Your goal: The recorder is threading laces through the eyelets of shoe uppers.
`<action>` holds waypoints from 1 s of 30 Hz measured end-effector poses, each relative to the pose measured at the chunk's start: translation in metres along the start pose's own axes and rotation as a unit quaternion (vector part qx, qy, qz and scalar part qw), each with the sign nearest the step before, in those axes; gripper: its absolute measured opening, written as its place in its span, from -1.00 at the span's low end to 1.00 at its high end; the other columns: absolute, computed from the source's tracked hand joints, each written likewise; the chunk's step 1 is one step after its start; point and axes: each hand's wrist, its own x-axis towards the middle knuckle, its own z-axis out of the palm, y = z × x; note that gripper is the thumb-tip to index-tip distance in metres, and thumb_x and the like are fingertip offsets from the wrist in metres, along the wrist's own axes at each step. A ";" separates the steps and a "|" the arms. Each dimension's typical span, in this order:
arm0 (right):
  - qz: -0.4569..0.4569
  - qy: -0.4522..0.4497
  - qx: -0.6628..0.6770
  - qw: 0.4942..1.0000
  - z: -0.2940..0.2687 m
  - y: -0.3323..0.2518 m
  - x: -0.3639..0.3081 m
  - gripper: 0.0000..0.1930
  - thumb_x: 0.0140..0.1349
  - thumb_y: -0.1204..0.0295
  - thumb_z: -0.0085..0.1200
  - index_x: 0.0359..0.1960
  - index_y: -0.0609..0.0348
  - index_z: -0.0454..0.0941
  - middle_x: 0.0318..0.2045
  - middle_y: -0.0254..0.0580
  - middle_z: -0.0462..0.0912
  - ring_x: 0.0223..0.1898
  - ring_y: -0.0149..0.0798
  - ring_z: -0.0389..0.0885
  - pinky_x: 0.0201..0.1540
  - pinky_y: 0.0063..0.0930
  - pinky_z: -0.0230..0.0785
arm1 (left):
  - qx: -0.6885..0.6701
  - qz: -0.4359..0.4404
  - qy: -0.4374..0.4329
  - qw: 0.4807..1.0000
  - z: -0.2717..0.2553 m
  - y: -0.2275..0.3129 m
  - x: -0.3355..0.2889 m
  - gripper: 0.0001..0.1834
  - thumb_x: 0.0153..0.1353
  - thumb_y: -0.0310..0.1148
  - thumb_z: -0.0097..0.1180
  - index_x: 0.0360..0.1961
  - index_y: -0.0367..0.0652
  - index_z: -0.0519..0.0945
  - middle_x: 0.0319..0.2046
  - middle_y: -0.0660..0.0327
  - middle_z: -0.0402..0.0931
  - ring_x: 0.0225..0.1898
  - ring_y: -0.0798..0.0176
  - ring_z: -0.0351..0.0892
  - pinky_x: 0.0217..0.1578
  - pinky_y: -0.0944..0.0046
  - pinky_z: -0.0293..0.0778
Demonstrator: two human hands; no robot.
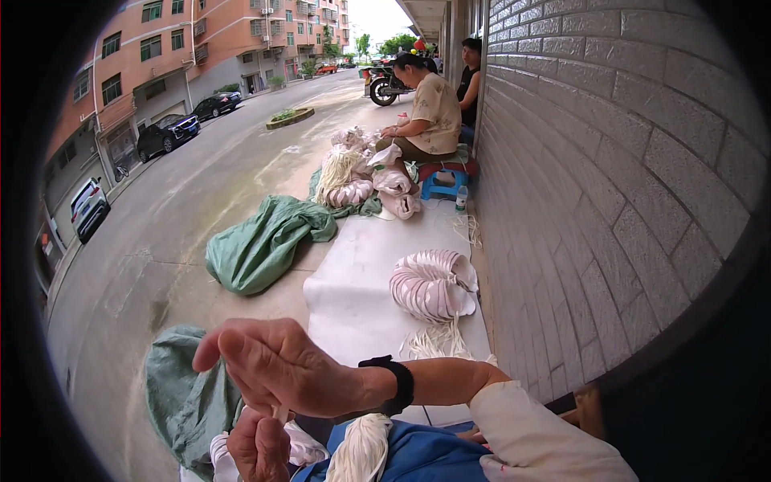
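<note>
My right hand (pixel 289 365), with a black band (pixel 399 386) on its wrist, is raised above my left. Its fingers are curved and pressed together with the thumb; what lies between them, if anything, is hidden. Just below, my left hand (pixel 259 446) is closed, its fingers bent in a pinch. A small bit of white material (pixel 281 413) shows between the two hands, too small to name. A bundle of off-white laces (pixel 361 448) lies across the blue cloth (pixel 426 454) on my lap. Pale whitish pieces (pixel 303 444) are partly hidden beside my left hand.
A curved stack of pale pink-edged pieces (pixel 434 285) rests on a white sheet (pixel 353 281), with loose laces (pixel 438 341) beside it. Green sacks (pixel 269 241) lie left. A person (pixel 434 108) sits ahead among similar bundles; another person (pixel 470 84) is behind. A brick wall (pixel 594 177) stands right.
</note>
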 end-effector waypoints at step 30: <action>0.003 0.033 0.049 0.998 0.000 -0.007 -0.011 -0.54 0.37 0.11 -0.34 -0.23 0.35 0.37 -0.82 -0.51 0.15 -0.80 -0.63 0.13 -0.71 -0.68 0.16 | 0.075 0.001 -0.039 0.996 0.033 0.035 -0.019 -0.70 0.31 -0.23 -0.10 -0.13 -0.27 0.45 -0.62 0.48 0.16 -0.63 0.60 0.06 -0.62 0.57 -0.01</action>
